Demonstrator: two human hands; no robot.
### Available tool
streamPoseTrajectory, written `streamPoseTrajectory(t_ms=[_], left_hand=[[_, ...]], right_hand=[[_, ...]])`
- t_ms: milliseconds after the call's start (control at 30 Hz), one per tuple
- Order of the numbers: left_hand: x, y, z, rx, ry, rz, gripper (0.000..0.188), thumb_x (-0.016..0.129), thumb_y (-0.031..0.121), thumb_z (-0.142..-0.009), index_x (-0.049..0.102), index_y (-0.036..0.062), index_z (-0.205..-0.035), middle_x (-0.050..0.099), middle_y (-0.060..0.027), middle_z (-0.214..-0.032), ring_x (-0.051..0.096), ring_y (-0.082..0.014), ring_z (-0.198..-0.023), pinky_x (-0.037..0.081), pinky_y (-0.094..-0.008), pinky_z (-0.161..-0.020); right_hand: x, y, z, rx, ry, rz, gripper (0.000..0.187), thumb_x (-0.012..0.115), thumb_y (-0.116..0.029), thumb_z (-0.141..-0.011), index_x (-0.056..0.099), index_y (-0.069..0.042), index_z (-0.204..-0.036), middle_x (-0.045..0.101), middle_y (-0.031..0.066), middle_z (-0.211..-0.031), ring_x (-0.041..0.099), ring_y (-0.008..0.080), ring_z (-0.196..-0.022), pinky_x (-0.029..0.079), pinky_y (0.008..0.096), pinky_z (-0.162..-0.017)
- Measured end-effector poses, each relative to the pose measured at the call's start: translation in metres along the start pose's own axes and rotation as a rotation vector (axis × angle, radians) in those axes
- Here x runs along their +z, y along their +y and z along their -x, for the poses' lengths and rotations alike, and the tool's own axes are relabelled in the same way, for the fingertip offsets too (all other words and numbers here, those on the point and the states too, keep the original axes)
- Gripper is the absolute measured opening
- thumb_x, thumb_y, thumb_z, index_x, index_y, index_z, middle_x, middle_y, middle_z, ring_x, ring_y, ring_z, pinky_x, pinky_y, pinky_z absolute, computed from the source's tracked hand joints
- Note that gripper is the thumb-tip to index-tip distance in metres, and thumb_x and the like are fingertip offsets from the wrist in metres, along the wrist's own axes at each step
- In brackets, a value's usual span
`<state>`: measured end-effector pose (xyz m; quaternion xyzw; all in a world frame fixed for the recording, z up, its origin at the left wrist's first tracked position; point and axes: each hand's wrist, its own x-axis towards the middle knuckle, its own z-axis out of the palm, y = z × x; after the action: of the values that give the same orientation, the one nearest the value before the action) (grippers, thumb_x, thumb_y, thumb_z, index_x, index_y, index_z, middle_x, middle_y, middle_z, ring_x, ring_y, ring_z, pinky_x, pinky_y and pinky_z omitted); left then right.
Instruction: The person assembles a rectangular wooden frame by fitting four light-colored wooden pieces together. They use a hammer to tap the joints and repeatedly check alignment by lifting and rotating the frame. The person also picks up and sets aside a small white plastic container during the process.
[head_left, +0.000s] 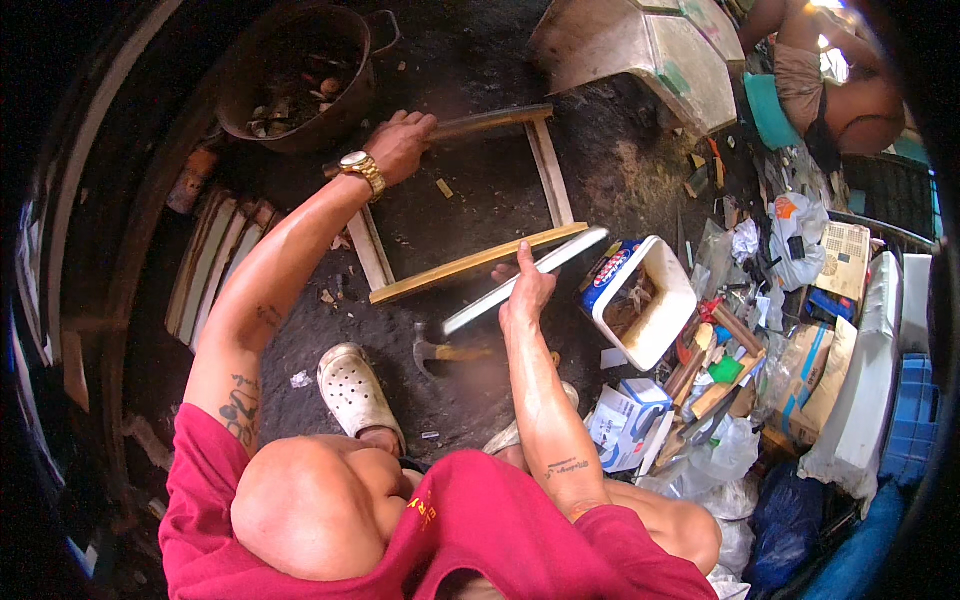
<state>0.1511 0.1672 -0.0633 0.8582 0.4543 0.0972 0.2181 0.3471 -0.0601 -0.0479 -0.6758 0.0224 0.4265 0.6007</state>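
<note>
A rectangular wooden frame (460, 265) lies on the dark ground ahead of me, its near rail yellowish and its side pieces pale. At its far left corner my left hand (398, 146), with a gold watch on the wrist, is closed around the far rail. My right hand (527, 292) grips a white wooden strip (575, 252), thumb on top. That strip is slanted beside the frame's near rail; whether they touch I cannot tell. Below it, between my feet, a claw hammer (440, 352) rests on the ground, its handle partly blurred.
A rusty pot (232, 110) with scraps stands at the far left, near stacked wooden strips (213, 262). On the right are a white-and-blue tub (668, 342), a blue-white box (628, 425) and heaped scrap. A grey angular piece (690, 65) sits far right, with another person (865, 105) beyond.
</note>
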Motion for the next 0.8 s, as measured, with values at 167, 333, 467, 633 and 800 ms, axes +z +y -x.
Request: streamPoseTrajectory(t_ms=[167, 333, 467, 633, 800], left_hand=[[0.003, -0.002, 0.006, 0.045, 0.038, 0.002, 0.034, 0.057, 0.000, -0.089, 0.057, 0.0041, -0.123, 0.063, -0.0182, -0.118, 0.057, -0.0421, -0.115, 0.049, -0.0515, -0.100], [0.001, 0.000, 0.004, 0.021, 0.007, -0.043, 0.033, 0.058, 0.002, -0.091, 0.058, 0.0052, -0.124, 0.063, -0.0154, -0.119, 0.058, -0.0377, -0.117, 0.051, -0.0492, -0.098], [-0.006, 0.004, 0.003, -0.017, -0.057, -0.105, 0.035, 0.061, 0.010, -0.096, 0.057, 0.0072, -0.130, 0.062, -0.0119, -0.126, 0.056, -0.0329, -0.121, 0.048, -0.0502, -0.101], [-0.018, 0.033, 0.021, -0.149, 0.035, -0.127, 0.078, 0.074, 0.036, -0.091, 0.039, 0.0129, -0.157, 0.043, -0.0167, -0.156, 0.039, -0.0395, -0.144, 0.034, -0.0639, -0.114], [0.000, 0.102, 0.113, 0.088, -0.045, -0.097, 0.104, 0.081, 0.058, -0.078, 0.036, 0.0089, -0.158, 0.036, -0.0202, -0.161, 0.027, -0.0436, -0.152, 0.022, -0.0682, -0.120]], right_hand=[[-0.002, 0.006, -0.001, -0.070, -0.022, 0.021, 0.050, 0.073, -0.013, -0.096, 0.044, -0.008, -0.137, 0.063, 0.0097, -0.096, 0.064, 0.0208, -0.057, 0.056, 0.0354, -0.048], [0.000, 0.010, -0.001, -0.095, -0.007, 0.045, 0.050, 0.071, -0.013, -0.098, 0.041, -0.006, -0.138, 0.063, 0.0115, -0.095, 0.064, 0.0212, -0.058, 0.056, 0.0356, -0.048], [-0.003, 0.010, -0.007, -0.098, -0.029, 0.072, 0.052, 0.073, -0.019, -0.097, 0.040, -0.005, -0.136, 0.063, 0.0123, -0.096, 0.064, 0.0223, -0.057, 0.056, 0.0354, -0.047], [-0.021, -0.001, -0.010, -0.114, 0.013, 0.219, 0.055, 0.074, -0.028, -0.097, 0.041, -0.005, -0.133, 0.059, 0.0092, -0.089, 0.060, 0.0174, -0.054, 0.052, 0.0300, -0.043], [-0.036, -0.031, -0.007, -0.217, 0.027, 0.529, 0.060, 0.073, -0.030, -0.096, 0.044, 0.000, -0.139, 0.063, 0.0132, -0.102, 0.065, 0.0216, -0.073, 0.056, 0.0343, -0.065]])
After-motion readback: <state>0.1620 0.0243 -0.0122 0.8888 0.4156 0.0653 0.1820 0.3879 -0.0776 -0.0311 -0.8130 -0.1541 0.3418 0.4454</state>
